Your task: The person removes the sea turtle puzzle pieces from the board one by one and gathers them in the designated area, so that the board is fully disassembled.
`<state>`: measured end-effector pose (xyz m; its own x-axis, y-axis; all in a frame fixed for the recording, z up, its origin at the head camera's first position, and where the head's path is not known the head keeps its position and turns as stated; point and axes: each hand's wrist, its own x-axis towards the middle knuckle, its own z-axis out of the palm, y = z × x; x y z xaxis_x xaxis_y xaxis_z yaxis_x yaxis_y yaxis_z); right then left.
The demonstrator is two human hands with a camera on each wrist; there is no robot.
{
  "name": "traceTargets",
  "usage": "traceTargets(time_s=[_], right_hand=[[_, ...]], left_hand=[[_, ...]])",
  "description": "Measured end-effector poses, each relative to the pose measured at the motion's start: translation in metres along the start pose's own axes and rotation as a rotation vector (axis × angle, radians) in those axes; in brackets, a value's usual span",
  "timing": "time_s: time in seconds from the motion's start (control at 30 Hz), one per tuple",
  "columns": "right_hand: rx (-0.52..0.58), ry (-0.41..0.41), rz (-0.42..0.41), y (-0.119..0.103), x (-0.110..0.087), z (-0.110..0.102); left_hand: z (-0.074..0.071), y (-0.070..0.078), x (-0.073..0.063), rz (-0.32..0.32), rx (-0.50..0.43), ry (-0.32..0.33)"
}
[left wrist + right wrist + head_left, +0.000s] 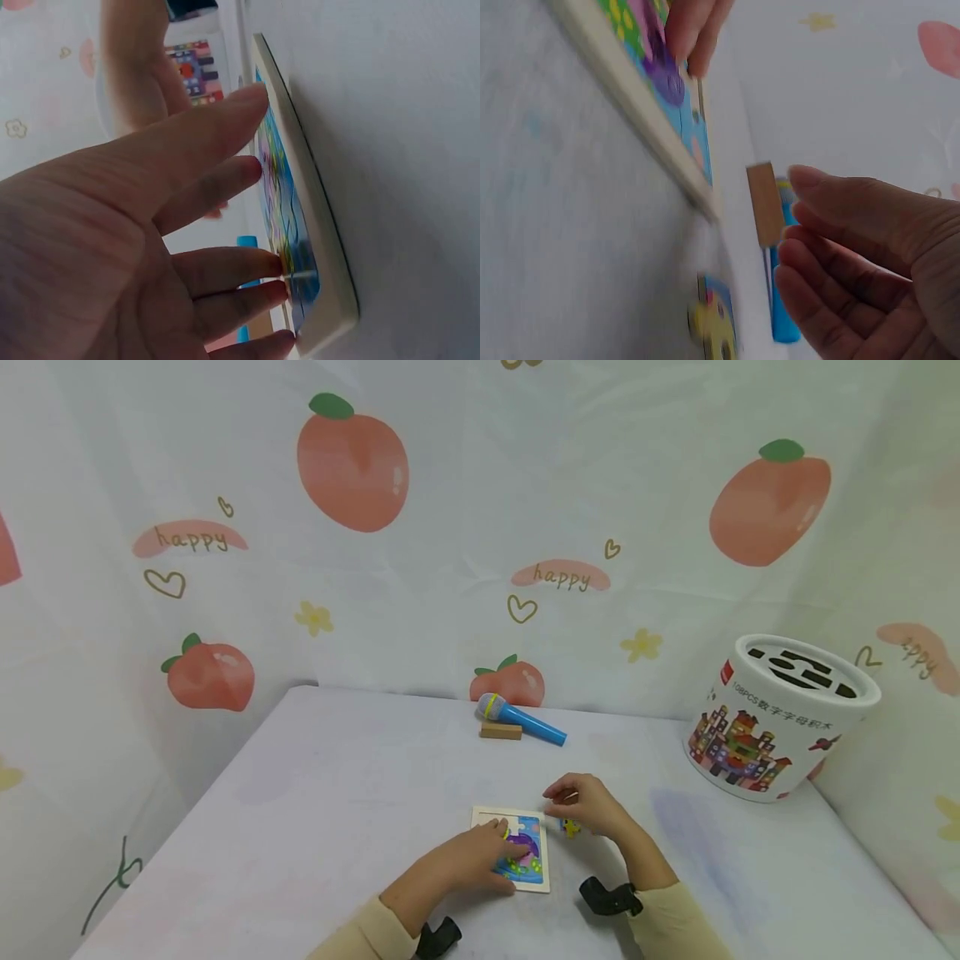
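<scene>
A small jigsaw puzzle (pixel 534 860) in a pale wooden frame lies flat on the table, with a blue, purple and green picture. My left hand (pixel 472 857) rests across it with fingers spread, fingertips on its surface in the left wrist view. A gap without a piece shows near the puzzle's top edge. Just right of the frame lies a loose yellow-and-blue puzzle piece (pixel 718 322). Above that piece hovers my right hand (pixel 592 803), its fingers loosely bent and nothing between thumb and fingertips in the right wrist view.
Toward the back of the table (pixel 360 760) lie a blue toy microphone (pixel 532 725) and a brown wooden block (pixel 500 732). A large white bucket (pixel 772 727) with a slotted lid stands at the back right. A printed cloth hangs behind.
</scene>
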<state>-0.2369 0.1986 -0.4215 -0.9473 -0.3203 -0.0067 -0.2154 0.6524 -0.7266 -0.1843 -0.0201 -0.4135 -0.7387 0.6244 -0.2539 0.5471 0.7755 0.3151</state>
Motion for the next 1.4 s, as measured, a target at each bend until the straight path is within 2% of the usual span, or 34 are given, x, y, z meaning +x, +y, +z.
traceTargets(time_s=[0.2, 0.3, 0.5, 0.77, 1.0, 1.1, 1.4], right_hand=[[0.007, -0.170, -0.031, -0.012, 0.010, 0.013], [0.000, -0.203, -0.023, -0.016, 0.013, 0.018], [-0.006, -0.175, 0.031, -0.019, 0.010, 0.023], [-0.027, -0.170, -0.074, -0.017, 0.005, 0.025], [-0.027, -0.177, -0.091, -0.014, 0.005, 0.025], [-0.014, -0.185, -0.082, -0.014, 0.005, 0.026], [-0.089, -0.113, -0.010, -0.024, 0.005, 0.029]], left_hand=[[0.002, 0.002, 0.001, -0.001, 0.008, 0.009], [0.002, 0.002, 0.000, 0.004, 0.004, 0.014], [0.003, 0.003, -0.001, 0.011, 0.011, 0.017], [0.006, 0.002, -0.001, 0.019, 0.031, 0.031], [0.006, 0.002, -0.001, 0.021, 0.013, 0.026], [0.006, 0.002, -0.002, 0.022, 0.014, 0.026], [0.006, 0.001, -0.001, 0.014, 0.014, 0.033]])
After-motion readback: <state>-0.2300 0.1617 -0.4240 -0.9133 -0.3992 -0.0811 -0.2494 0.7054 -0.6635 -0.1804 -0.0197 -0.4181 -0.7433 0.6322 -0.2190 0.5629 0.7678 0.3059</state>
